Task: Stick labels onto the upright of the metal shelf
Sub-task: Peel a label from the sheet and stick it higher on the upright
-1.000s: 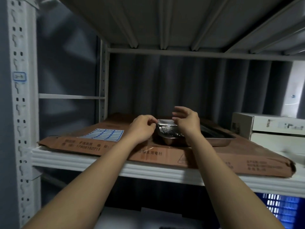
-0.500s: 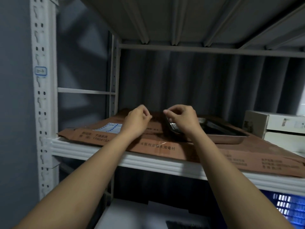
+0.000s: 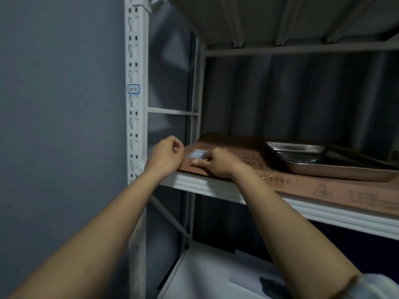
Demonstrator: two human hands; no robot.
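Observation:
The white perforated upright (image 3: 136, 126) of the metal shelf stands at the left and carries one blue-bordered label (image 3: 133, 89). A sheet of blue labels (image 3: 197, 153) lies at the left end of the brown cardboard (image 3: 241, 157) on the shelf. My left hand (image 3: 166, 156) is at the sheet's left edge with curled fingers, and its thumb and forefinger meet on that edge. My right hand (image 3: 217, 162) rests on the sheet, fingertips pressing it down and thumb lying on the cardboard in front. Most of the sheet is hidden under my hands.
A steel tray (image 3: 328, 162) sits on the cardboard to the right. The white shelf board's front edge (image 3: 226, 188) runs below my hands. The shelf above (image 3: 280, 20) hangs overhead. A grey wall (image 3: 60, 126) is left of the upright, and white sheets (image 3: 205, 275) lie on the lower level.
Both hands moved left from the steel tray to the label sheet at the cardboard's left end. My view swung left, bringing the upright toward the middle.

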